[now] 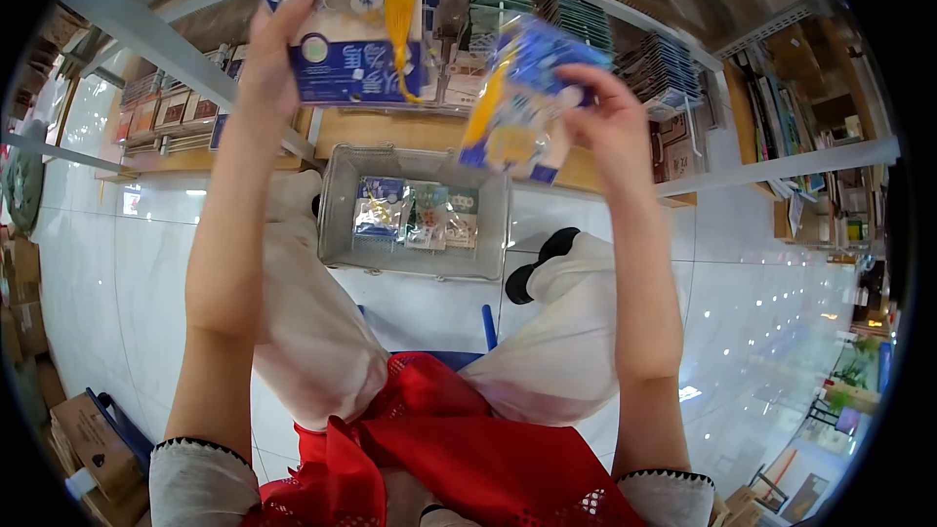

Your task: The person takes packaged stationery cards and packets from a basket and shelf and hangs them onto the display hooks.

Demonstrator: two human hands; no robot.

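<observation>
My left hand [276,49] is closed on a blue and white plastic-wrapped packet with a yellow tassel [356,73], held up in front of the shelf at the upper left. The thumb lies over its face, and other packets seem to be behind it. Further right, my right hand [610,117] pinches a similar blue packet [517,102] by its right edge; it is tilted and blurred. Below and between the hands, a grey plastic bin [418,265] stands on the floor. Inside lie a blue packet [379,210], a green and white packet [426,217] and a partly covered packet [462,215].
A display shelf [449,124] with rows of green packets [500,5] and dark-edged packets [664,73] spans the front. Its white metal bars [781,166] cross both sides. Books [771,117] fill a right-hand rack. Cardboard boxes [98,439] stand at lower left.
</observation>
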